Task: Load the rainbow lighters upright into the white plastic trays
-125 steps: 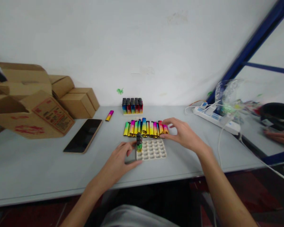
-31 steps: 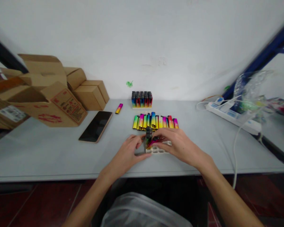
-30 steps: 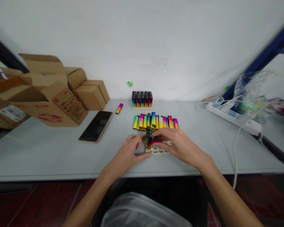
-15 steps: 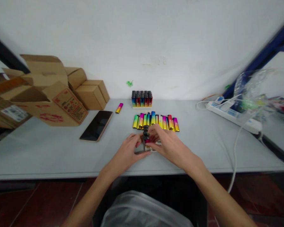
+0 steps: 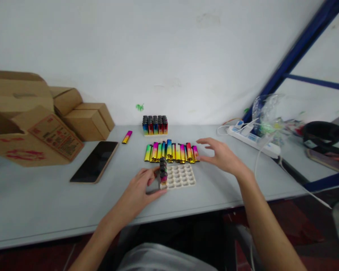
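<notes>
A cream tray with round holes [image 5: 182, 177] lies on the grey table [image 5: 45, 203] in front of me. A few lighters [image 5: 163, 171] stand upright in its left column. My left hand [image 5: 139, 190] rests against the tray's left edge, thumb and fingers curved around that side beside the standing lighters. Behind the tray lies a row of rainbow-coloured lighters [image 5: 171, 152]. My right hand [image 5: 222, 156] hovers open just right of that row, fingers spread and holding nothing.
A full tray of upright lighters [image 5: 154, 125] stands by the wall, with a single loose lighter [image 5: 127, 137] to its left. A phone [image 5: 95, 161] and cardboard boxes [image 5: 34, 124] lie left. A power strip [image 5: 251, 140], cables and a plastic bag [image 5: 267, 113] sit right.
My right hand set a lighter upright in the tray's left column, let go, and moved back right to the end of the lying row. The head view shifted right.
</notes>
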`<state>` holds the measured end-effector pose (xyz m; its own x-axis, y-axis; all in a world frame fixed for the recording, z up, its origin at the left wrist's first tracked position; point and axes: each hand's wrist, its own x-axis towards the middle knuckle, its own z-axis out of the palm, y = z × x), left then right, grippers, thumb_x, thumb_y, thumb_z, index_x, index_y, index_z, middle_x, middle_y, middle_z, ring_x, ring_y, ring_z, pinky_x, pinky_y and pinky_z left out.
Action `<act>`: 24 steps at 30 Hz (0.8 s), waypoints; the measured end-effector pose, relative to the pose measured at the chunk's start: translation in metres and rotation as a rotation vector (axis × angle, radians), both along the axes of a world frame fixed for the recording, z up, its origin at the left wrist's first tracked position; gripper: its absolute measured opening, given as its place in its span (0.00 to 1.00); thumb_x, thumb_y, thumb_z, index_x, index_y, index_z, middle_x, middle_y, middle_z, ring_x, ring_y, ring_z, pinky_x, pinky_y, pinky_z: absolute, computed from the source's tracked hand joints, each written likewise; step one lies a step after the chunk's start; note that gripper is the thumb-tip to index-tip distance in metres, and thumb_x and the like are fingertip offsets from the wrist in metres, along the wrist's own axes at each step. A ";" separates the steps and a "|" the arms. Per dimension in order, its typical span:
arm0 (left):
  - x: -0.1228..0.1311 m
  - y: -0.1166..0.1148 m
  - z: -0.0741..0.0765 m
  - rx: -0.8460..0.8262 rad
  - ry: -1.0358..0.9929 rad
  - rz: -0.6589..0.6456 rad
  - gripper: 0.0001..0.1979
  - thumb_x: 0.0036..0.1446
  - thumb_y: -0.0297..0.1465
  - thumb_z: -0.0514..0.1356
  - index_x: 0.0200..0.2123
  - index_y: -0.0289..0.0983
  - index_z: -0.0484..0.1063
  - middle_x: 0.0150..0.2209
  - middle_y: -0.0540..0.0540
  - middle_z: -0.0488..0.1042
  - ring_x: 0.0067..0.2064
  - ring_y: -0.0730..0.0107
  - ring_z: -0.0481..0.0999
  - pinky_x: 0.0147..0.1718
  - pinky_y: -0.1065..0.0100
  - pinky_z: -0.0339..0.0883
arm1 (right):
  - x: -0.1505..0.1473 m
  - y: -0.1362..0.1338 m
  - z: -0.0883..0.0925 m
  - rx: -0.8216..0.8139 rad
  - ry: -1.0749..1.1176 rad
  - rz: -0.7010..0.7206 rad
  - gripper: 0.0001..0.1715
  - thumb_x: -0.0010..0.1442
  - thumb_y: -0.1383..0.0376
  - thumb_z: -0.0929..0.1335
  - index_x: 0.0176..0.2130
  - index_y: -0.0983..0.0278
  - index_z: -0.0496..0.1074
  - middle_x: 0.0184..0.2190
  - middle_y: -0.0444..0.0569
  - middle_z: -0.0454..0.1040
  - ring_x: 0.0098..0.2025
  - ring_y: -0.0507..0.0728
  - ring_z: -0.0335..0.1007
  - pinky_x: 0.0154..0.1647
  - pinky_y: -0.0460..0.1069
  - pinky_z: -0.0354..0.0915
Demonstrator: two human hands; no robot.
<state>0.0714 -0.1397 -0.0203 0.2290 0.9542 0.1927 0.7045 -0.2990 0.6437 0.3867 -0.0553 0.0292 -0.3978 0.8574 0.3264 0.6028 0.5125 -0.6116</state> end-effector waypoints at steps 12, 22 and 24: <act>-0.002 0.001 -0.003 -0.006 0.023 -0.007 0.20 0.54 0.44 0.67 0.29 0.42 0.60 0.33 0.51 0.68 0.35 0.63 0.71 0.37 0.63 0.69 | 0.010 0.014 -0.019 -0.086 -0.049 0.091 0.26 0.55 0.60 0.79 0.53 0.61 0.79 0.53 0.56 0.74 0.51 0.62 0.76 0.60 0.63 0.72; -0.002 0.001 -0.003 0.007 0.021 -0.015 0.18 0.55 0.43 0.67 0.30 0.41 0.62 0.34 0.50 0.68 0.35 0.63 0.71 0.38 0.63 0.68 | -0.015 0.001 -0.003 -0.294 0.505 0.222 0.14 0.60 0.56 0.77 0.44 0.59 0.83 0.53 0.53 0.75 0.53 0.59 0.75 0.55 0.56 0.73; -0.003 0.001 -0.005 0.007 0.019 -0.014 0.18 0.55 0.43 0.67 0.29 0.42 0.61 0.34 0.50 0.68 0.35 0.62 0.71 0.38 0.62 0.68 | -0.022 -0.002 -0.001 -0.328 0.608 0.221 0.24 0.56 0.59 0.79 0.52 0.55 0.79 0.54 0.51 0.76 0.51 0.58 0.75 0.54 0.55 0.73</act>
